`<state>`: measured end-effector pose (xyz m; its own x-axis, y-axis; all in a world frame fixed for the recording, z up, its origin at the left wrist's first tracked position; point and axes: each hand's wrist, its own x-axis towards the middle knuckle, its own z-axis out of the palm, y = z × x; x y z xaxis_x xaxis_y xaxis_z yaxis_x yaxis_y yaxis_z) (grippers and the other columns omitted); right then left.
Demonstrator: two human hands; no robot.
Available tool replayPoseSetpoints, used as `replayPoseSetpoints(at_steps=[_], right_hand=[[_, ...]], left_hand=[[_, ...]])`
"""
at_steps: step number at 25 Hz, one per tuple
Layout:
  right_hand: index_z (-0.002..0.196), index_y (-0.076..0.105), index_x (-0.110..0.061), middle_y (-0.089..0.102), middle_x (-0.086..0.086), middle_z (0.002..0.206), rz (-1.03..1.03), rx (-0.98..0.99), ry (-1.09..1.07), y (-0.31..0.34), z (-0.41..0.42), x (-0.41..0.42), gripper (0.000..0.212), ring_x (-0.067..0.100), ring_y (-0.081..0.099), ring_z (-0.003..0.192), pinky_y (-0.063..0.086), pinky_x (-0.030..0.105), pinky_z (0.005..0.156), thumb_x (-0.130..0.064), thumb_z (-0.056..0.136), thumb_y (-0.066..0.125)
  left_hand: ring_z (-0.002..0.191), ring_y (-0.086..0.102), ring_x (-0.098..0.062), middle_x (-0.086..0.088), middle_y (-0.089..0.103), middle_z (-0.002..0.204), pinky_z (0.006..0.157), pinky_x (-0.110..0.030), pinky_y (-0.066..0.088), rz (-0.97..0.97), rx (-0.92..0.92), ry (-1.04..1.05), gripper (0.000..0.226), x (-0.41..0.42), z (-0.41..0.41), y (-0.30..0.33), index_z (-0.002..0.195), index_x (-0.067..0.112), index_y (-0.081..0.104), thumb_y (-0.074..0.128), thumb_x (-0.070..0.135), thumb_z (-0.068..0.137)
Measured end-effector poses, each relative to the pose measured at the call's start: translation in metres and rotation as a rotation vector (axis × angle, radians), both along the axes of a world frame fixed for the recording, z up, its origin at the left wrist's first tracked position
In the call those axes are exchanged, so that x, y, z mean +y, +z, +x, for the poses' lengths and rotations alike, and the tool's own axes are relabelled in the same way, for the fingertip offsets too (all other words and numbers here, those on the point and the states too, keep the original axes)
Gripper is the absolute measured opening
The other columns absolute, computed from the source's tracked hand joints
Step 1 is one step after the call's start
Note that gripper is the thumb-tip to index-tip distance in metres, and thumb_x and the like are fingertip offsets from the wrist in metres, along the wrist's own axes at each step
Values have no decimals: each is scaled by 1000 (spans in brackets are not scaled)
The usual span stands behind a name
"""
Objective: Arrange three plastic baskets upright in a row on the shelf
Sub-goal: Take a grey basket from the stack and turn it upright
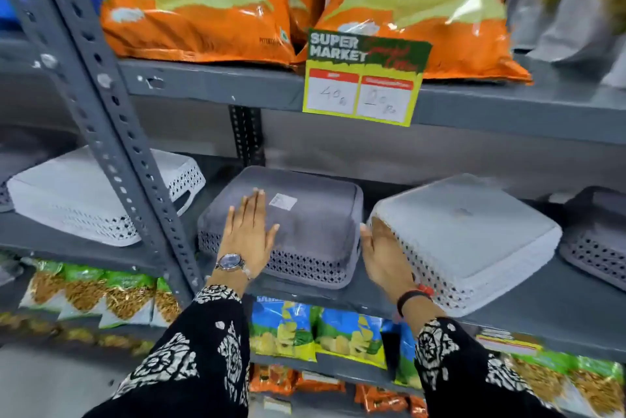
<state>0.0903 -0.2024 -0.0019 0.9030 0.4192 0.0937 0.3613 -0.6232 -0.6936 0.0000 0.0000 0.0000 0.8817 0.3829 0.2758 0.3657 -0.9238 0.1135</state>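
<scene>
Grey basket (298,228) upside down under flat open left hand (249,236); open right hand (384,255) against overturned white basket (464,234), gripping nothing.

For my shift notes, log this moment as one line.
left hand: flat on upside-down grey basket | right hand: against upside-down white basket side | grip: none | shelf: baskets not upright

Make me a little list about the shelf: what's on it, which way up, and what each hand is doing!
grey basket: upside down, middle of the shelf
white basket: upside down, right of the grey one
left hand: flat on the grey basket, open
right hand: open, between the two baskets, against the white one
upright yet: none
</scene>
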Motion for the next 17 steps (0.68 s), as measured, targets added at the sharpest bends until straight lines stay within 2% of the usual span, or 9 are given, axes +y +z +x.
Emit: replayPoseSetpoints(at_steps=[2, 3, 5, 6, 8, 9, 11, 13, 17], right_hand=[[129, 38, 6, 44, 28, 137, 51, 120, -94, -8, 16, 21, 69, 36, 42, 127, 33, 40, 106, -48, 91, 20], [125, 41, 7, 47, 30, 132, 84, 161, -134, -12, 22, 29, 71, 38, 46, 122, 37, 42, 101, -50, 90, 18], [115, 46, 7, 50, 32, 127, 91, 245, -191, -24, 36, 43, 60, 40, 48, 119, 38, 43, 98, -43, 94, 22], [106, 47, 3, 52, 32, 124, 97, 276, -209, -28, 39, 46, 50, 39, 48, 118, 39, 42, 95, -41, 95, 25], [95, 41, -7, 60, 28, 104, 101, 327, -232, -35, 42, 51, 34, 38, 53, 110, 36, 33, 75, -38, 95, 28], [98, 43, -4, 60, 27, 98, 117, 344, -244, -39, 43, 52, 37, 37, 55, 108, 32, 31, 71, -38, 95, 29], [115, 43, 4, 59, 31, 108, 145, 368, -240, -45, 46, 53, 56, 37, 56, 106, 37, 34, 77, -45, 93, 27], [114, 44, 1, 59, 25, 100, 156, 360, -206, -44, 47, 52, 64, 30, 57, 94, 40, 34, 78, -54, 88, 24], [115, 48, 0, 58, 18, 111, 195, 332, -152, -41, 49, 47, 42, 32, 54, 107, 41, 39, 93, -34, 96, 31]], left_hand=[[146, 17, -26, -13, 18, 157, 119, -39, 1, -59, 60, 14, 91, 24, 13, -7, 147, 3, 11, -9, 60, 79], [146, 13, -24, -11, 15, 158, 119, -38, -2, -57, 84, 34, 83, 36, 21, -10, 148, 5, 7, -4, 57, 85], [146, 16, -23, -11, 18, 157, 120, -39, 0, -121, 160, 89, 63, 59, 41, -14, 149, 7, 2, 17, 41, 97], [144, 20, -25, -12, 23, 155, 120, -40, 2, -153, 135, 114, 62, 64, 46, -14, 149, 7, 2, 23, 35, 98], [142, 25, -30, -16, 28, 153, 119, -44, 6, -210, 117, 200, 62, 77, 57, -20, 148, 7, 4, 29, 31, 97], [141, 26, -32, -17, 28, 153, 119, -45, 8, -229, 121, 254, 61, 84, 62, -24, 148, 6, 6, 30, 30, 97], [140, 25, -35, -17, 27, 153, 118, -48, 9, -281, 131, 331, 60, 96, 71, -28, 148, 6, 10, 31, 28, 96], [139, 26, -39, -21, 24, 153, 116, -50, 14, -331, 94, 394, 60, 106, 78, -31, 147, 4, 13, 33, 28, 96], [130, 37, -44, -30, 38, 142, 109, -47, 29, -574, 92, 543, 53, 122, 86, -27, 137, -3, 34, 30, 31, 97]])
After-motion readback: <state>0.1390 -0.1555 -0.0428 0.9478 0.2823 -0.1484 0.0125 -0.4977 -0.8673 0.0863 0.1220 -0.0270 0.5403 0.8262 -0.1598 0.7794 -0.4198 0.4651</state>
